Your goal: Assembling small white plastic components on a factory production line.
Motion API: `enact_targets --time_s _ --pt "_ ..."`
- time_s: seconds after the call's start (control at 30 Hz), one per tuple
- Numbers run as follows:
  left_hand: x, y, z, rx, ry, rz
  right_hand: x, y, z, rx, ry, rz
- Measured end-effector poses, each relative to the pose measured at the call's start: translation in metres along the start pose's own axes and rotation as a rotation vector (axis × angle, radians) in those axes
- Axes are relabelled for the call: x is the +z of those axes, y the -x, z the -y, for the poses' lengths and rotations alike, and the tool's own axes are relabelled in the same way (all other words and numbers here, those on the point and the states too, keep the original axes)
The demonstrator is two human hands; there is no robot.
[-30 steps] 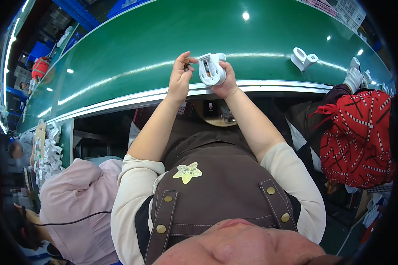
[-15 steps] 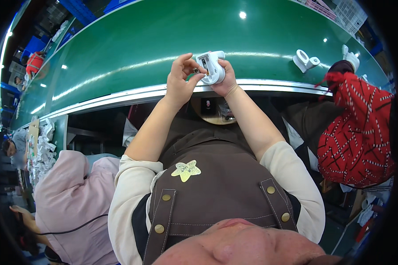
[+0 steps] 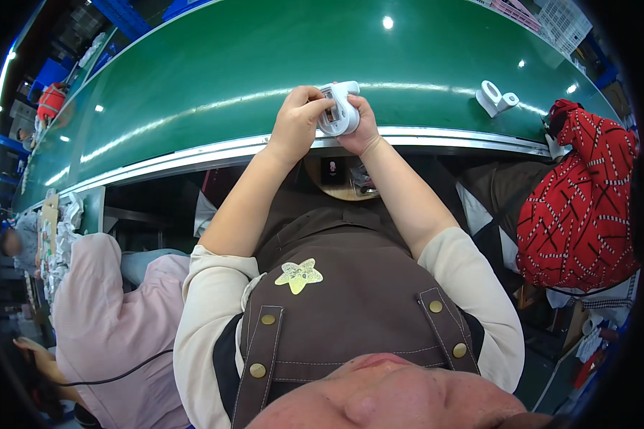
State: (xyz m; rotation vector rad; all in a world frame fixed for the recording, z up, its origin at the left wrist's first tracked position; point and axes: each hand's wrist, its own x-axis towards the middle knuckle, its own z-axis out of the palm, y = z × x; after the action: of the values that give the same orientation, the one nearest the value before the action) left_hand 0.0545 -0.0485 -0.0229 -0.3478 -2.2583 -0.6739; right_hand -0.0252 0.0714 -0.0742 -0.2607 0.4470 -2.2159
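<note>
White plastic forms the rounded device (image 3: 347, 116) held over the near edge of the green bench (image 3: 215, 86), straight ahead of the person; its open recess (image 3: 330, 112) faces up, and a short stubby part sticks out at its far right corner; whether its underside touches the bench cannot be told. The right hand (image 3: 363, 127) is closed around the device's right side, gripping it; the left hand (image 3: 298, 118) is half curled at the opposite side, thumb and fingers drawn together over the recess; whether a small part sits between those fingertips is hidden.

Farther right on the bench stands a second white device (image 3: 495, 99), well apart from both hands; a pale metal strip (image 3: 436, 134) runs along the bench's near edge; below it a round tan surface (image 3: 335, 191) bears a black item (image 3: 332, 171). A co-worker in a red patterned garment (image 3: 579, 207) is at the right; another, in a pink top (image 3: 118, 307), is at the left.
</note>
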Motion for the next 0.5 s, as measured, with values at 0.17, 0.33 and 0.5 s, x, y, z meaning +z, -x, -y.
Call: enact_targets --time_s 0.17,0.33,0.5 --pt "-0.012 -0.016 -0.004 0.171 -0.196 0.024 0.0 -0.004 0.001 0.009 0.027 -0.006" --pt "-0.001 -0.019 0.017 0.203 -0.093 0.07 -0.009 -0.012 0.005 0.035 -0.009 0.022" --pt "0.013 -0.025 0.023 0.122 0.045 -0.01 -0.012 -0.016 0.011 0.078 -0.001 -0.029"
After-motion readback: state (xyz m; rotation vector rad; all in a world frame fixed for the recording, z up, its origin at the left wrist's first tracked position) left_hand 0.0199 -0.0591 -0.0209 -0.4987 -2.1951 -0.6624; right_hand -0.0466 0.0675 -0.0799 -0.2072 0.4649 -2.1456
